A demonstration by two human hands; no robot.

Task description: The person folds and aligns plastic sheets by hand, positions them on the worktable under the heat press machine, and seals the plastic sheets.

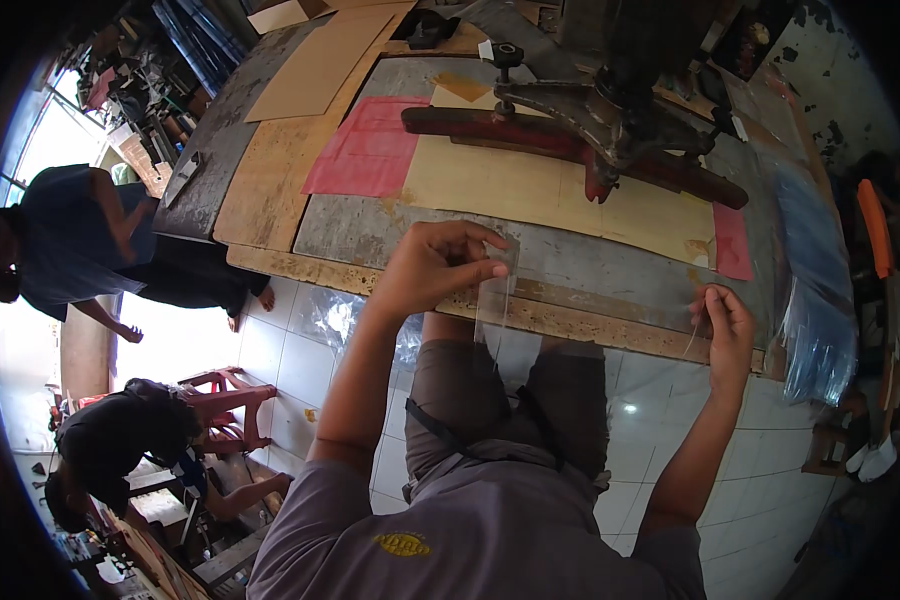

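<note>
My left hand (438, 268) is closed in a pinch, thumb against fingers, on a clear plastic sheet (493, 305) that hangs down past the table edge in front of my lap. Further right, my right hand (725, 325) pinches a thin, see-through plastic edge (692, 338); whether it belongs to the same sheet I cannot tell. Both hands are at the near edge of the worktable (590, 318). Beyond them a pale yellow sheet (560, 205) lies on the metal plate, with pink pieces (365, 145) at its ends. Over it stands a press with a dark red bar (530, 128).
A pile of clear plastic sheets (815, 290) hangs over the table's right side. Cardboard (320, 65) lies at the back left. One person (90, 215) stands at the left; another (130, 435) bends near a red stool (232, 400). Crumpled plastic (335, 318) is below the table edge.
</note>
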